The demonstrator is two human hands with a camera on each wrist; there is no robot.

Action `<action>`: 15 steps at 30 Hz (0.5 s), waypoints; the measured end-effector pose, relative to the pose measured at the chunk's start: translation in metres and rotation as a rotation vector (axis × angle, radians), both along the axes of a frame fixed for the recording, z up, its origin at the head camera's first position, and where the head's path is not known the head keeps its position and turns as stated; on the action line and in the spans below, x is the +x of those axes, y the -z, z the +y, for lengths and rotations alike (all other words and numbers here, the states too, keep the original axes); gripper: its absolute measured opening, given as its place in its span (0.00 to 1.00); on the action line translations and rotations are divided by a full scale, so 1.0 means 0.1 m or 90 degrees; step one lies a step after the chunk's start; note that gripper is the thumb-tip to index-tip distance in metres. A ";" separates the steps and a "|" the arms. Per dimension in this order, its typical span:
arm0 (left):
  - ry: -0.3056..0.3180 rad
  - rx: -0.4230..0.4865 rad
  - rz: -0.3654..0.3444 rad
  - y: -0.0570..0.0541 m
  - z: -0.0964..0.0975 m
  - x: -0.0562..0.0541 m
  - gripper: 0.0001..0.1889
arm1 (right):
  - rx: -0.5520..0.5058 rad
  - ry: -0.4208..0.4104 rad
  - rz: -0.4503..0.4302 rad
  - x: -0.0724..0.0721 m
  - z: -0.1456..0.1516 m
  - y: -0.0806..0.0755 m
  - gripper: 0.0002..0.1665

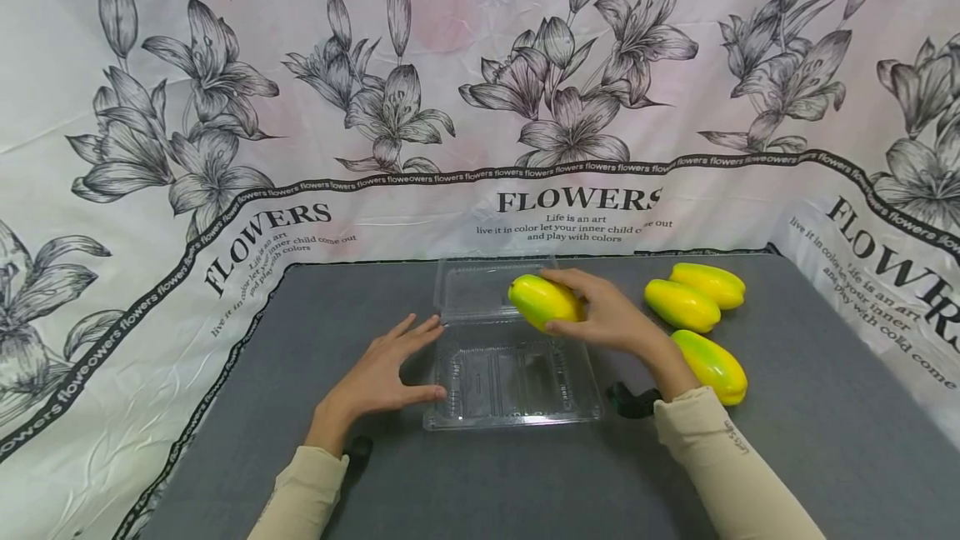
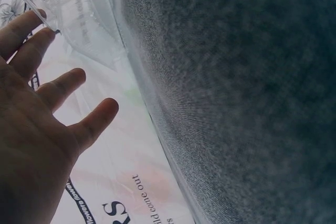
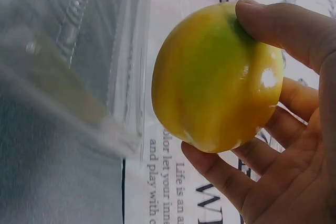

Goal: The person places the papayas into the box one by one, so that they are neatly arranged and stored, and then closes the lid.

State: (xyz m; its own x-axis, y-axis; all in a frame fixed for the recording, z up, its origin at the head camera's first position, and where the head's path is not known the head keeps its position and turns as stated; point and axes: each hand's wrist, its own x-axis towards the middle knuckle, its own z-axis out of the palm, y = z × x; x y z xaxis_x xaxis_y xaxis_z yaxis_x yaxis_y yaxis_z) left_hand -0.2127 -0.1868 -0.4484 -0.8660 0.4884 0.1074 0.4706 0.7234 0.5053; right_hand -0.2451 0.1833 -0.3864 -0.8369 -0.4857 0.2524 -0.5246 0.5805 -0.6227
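My right hand point(image 1: 606, 312) grips a glossy yellow-green papaya point(image 1: 546, 302), thumb on one side and fingers curled round the other. It holds the fruit above the clear plastic clamshell box point(image 1: 491, 419), near the fold between lid and base. In the right wrist view the papaya point(image 3: 212, 82) shows its rounded end, with the box's transparent wall beside it. My left hand point(image 1: 382, 373) is spread at the box's left side, fingertips and thumb right at its edge. The left wrist view shows those fingers point(image 2: 97, 124) apart, with nothing gripped.
Three more papayas lie on the grey tabletop point(image 1: 360, 482) at the right: one at the back point(image 1: 708, 285), one just in front point(image 1: 681, 305) and one nearer point(image 1: 711, 367), partly behind my right forearm. The box's lid point(image 1: 457, 288) lies opened backward. Floral cloth point(image 1: 420, 219) rises behind.
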 end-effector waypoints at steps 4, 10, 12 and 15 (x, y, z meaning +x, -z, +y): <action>-0.006 -0.001 -0.003 0.00 0.00 0.00 0.50 | 0.000 -0.022 -0.004 -0.03 -0.12 0.01 0.45; -0.007 0.003 -0.009 0.00 -0.01 0.01 0.50 | -0.005 -0.057 -0.016 -0.05 -0.34 0.02 0.44; -0.006 0.002 -0.010 0.01 -0.01 0.00 0.50 | -0.004 -0.067 -0.018 -0.06 -0.41 0.04 0.44; -0.003 0.000 -0.015 0.01 -0.01 -0.01 0.51 | 0.004 -0.082 -0.016 -0.06 -0.49 0.08 0.43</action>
